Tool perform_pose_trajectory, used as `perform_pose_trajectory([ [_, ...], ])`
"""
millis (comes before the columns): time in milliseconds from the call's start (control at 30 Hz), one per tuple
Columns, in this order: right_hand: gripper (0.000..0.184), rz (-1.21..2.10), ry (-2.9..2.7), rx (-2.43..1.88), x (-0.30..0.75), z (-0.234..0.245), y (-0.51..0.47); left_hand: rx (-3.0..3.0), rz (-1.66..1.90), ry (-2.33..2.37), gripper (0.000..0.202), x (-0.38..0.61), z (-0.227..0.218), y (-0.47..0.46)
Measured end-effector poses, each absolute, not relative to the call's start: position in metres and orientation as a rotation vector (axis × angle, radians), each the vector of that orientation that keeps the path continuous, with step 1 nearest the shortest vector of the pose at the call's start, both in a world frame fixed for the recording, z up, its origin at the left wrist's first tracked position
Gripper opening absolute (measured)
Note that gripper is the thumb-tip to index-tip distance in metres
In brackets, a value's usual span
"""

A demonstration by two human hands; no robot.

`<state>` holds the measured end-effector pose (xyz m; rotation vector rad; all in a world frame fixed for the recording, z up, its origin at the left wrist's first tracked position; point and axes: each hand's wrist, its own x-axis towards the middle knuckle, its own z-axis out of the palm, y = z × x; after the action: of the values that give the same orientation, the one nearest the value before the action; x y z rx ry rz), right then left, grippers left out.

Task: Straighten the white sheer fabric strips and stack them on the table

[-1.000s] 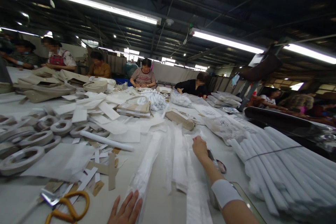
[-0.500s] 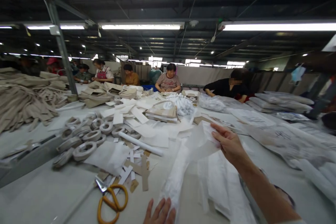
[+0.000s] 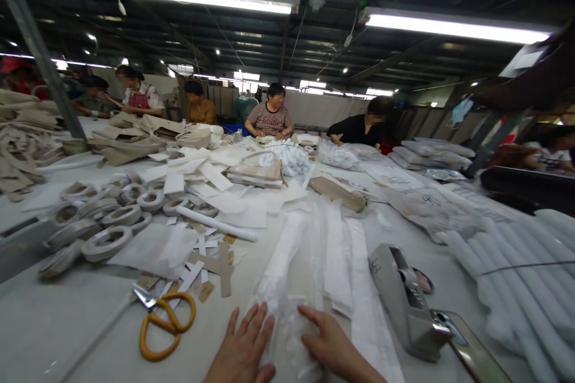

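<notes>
Long white strips in clear plastic film (image 3: 281,251) lie lengthwise on the table before me. My left hand (image 3: 245,344) rests flat on the near end of this film, fingers spread. Beside it, my right hand (image 3: 330,338) touches the plastic with the index finger stretched out and the other fingers bent, partly hidden; nothing shows in its grasp. Just right of it are more white strips (image 3: 336,257). A pair of scissors with yellow handles (image 3: 166,323) lies to the left of my hands.
Rolls of beige tape (image 3: 108,242), a white tube (image 3: 218,224) and paper scraps spread to the left. On the right stand a grey tape dispenser (image 3: 402,302), a phone-like flat object (image 3: 471,344) and bundled white rolls (image 3: 516,287). Several co-workers sit across the table.
My right hand has let go of the raised film edge and come down beside the left hand. The film now lies flat. The view has turned right and down.
</notes>
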<state>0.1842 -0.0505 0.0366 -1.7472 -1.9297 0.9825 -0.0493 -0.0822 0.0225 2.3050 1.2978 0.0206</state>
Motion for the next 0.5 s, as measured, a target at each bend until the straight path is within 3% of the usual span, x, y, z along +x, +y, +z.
perform_pose_trajectory([
  [67, 0.032, 0.794, -2.112, -1.800, 0.187, 0.042, -0.051, 2.322, 0.022, 1.310, 0.068, -0.049, 0.020, -0.081],
  [200, 0.034, 0.394, -2.114, -1.978, 0.189, 0.071, -0.027, 2.371, 0.036, 1.310, 0.070, -0.049, 0.007, -0.079],
  [300, 0.029, 0.435, -2.157, -1.852, 0.184, 0.071, -0.006, 2.419, 0.054, 1.324, 0.072, -0.051, -0.008, -0.076],
  [433, 0.041, 0.580, -2.268, -1.830, 0.171, 0.042, 0.000, 2.467, 0.098, 1.318, 0.071, -0.051, -0.021, -0.071],
  [500, 0.033, 0.542, -2.233, -1.854, 0.165, 0.029, -0.004, 2.446, 0.076, 1.314, 0.071, -0.050, -0.017, -0.071],
])
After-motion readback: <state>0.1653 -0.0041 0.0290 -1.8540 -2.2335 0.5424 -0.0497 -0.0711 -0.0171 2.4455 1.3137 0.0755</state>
